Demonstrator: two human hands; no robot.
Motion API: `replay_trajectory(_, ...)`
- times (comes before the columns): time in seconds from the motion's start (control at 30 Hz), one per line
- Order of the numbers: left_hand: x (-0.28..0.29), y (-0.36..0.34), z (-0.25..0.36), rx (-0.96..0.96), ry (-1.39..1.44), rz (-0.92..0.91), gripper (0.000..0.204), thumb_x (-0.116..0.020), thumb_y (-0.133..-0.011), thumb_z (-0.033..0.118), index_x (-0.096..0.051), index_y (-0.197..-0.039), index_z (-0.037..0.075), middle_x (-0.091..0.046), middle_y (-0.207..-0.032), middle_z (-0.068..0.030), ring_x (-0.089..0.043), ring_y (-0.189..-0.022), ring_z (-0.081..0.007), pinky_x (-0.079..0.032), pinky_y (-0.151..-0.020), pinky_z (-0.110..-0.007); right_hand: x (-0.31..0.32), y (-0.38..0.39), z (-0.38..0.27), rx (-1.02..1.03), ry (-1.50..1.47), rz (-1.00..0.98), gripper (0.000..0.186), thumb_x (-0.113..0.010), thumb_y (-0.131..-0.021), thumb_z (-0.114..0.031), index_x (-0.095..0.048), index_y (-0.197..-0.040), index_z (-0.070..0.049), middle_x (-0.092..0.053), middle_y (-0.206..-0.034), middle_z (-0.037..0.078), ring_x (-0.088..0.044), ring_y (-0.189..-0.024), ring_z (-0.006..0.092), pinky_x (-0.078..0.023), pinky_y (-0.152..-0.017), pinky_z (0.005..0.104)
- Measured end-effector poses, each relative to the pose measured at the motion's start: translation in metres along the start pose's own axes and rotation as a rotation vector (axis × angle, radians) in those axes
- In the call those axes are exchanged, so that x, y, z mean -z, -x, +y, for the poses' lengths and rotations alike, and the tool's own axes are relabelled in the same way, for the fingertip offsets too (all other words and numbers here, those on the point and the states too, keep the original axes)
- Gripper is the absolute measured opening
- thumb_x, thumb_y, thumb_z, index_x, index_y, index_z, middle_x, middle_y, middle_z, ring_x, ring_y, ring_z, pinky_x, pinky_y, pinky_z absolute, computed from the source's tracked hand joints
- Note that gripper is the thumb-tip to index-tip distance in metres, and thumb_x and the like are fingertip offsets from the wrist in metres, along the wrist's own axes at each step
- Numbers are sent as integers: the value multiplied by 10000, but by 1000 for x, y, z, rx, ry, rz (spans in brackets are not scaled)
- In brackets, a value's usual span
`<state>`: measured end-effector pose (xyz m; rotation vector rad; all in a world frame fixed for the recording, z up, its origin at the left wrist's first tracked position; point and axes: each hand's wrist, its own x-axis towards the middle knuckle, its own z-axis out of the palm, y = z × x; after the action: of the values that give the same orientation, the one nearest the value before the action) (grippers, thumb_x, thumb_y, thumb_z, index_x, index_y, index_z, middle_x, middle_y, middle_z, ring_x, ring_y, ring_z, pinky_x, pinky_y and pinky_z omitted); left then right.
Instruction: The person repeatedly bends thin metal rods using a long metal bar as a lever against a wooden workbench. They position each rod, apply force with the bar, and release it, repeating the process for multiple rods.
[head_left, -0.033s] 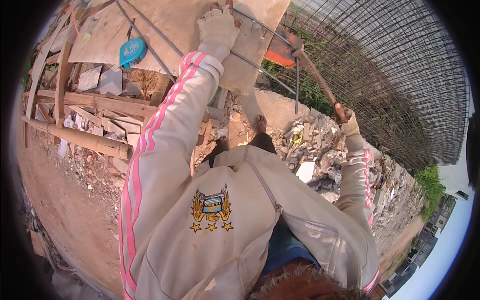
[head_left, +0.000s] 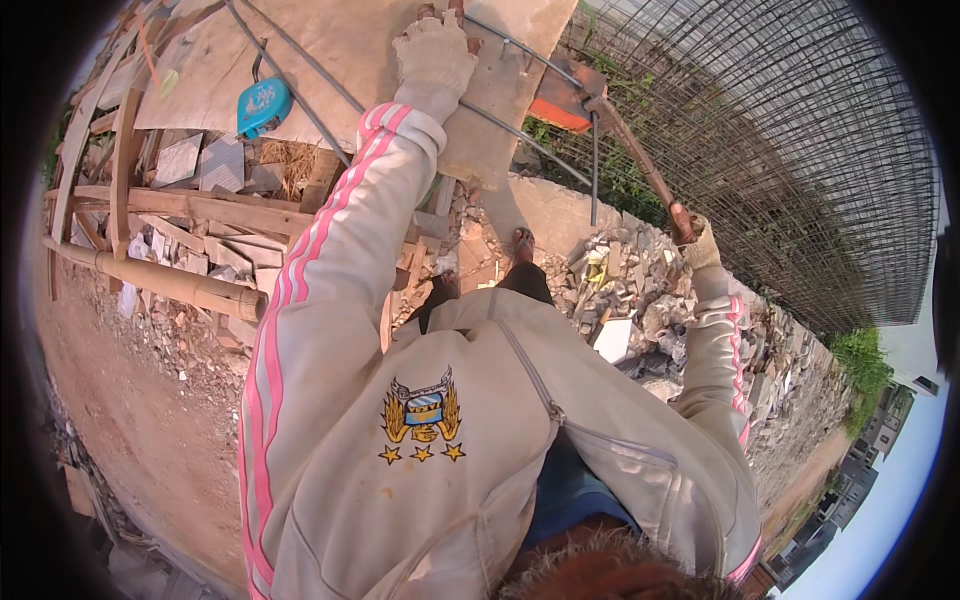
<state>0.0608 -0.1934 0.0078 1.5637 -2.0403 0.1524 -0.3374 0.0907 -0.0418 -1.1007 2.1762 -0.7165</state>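
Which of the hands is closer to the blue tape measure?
Left. The left hand rests on the wooden board, a short way right of the blue tape measure. The right hand is far off, gripping a long rusty handle.

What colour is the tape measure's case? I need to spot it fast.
Blue: the tape measure lies on the board, clearest in the head view.

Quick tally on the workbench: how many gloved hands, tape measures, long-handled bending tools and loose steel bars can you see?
Gloved hands: 2, the left hand pressing on the bars, the right hand gripping the tool handle
Blue round tape measure: 1
Rusty long-handled bending tool: 1
Thin steel bars on the board: at least 3
Total: at least 7
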Motion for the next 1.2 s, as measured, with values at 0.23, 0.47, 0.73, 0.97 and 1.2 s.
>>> replay_trajectory(0.23, -21, -1, -12, 8, -36, -58, 513, -645, -860, 329, -553, -1282, 53, -571, -1246, -208, -594, -1115, -370, -469, -938, -507, 16, 53, -70, 119, 421, 173, 652, -616, -893, -648, -652, -777, -8, -555, -586, 100, -557, -590, 261, -426, -566, 396)
replay_trajectory(0.47, -45, -4, -14, -42, -88, -24, 490, -651, -873, 434, -588, -1242, 118, -518, -1322, -152, -609, -1101, -335, -463, -900, -506, 0, 75, -108, 36, 660, 295, 664, -563, -905, -673, -718, -881, -28, -637, -689, 209, -647, -720, 403, -487, -642, 435)
replay_trajectory(0.73, -46, -12, -12, 23, -70, -101, 507, -652, -873, 452, -608, -1229, 93, -552, -1292, -146, -592, -1140, -332, -455, -931, -505, -69, 133, -129, -41, 515, 418, 673, -501, -921, -681, -707, -938, -40, -691, -789, 213, -683, -816, 415, -528, -732, 487)
replay_trajectory(0.97, -44, -14, -16, -55, -115, -140, 507, -619, -879, 480, -670, -1183, 76, -582, -1250, -161, -587, -1151, -327, -466, -930, -494, -69, 146, -136, 65, 560, 422, 515, -521, -967, -544, -653, -949, -47, -692, -809, 222, -682, -812, 424, -536, -704, 498)
replay_trajectory(1.2, -43, -20, -16, -10, -56, -192, 590, -622, -875, 485, -563, -1277, 58, -584, -1237, -201, -594, -1136, -337, -473, -925, -492, -72, 150, -142, 65, 579, 424, 543, -487, -973, -572, -628, -995, -48, -691, -819, 229, -679, -830, 433, -532, -729, 517)
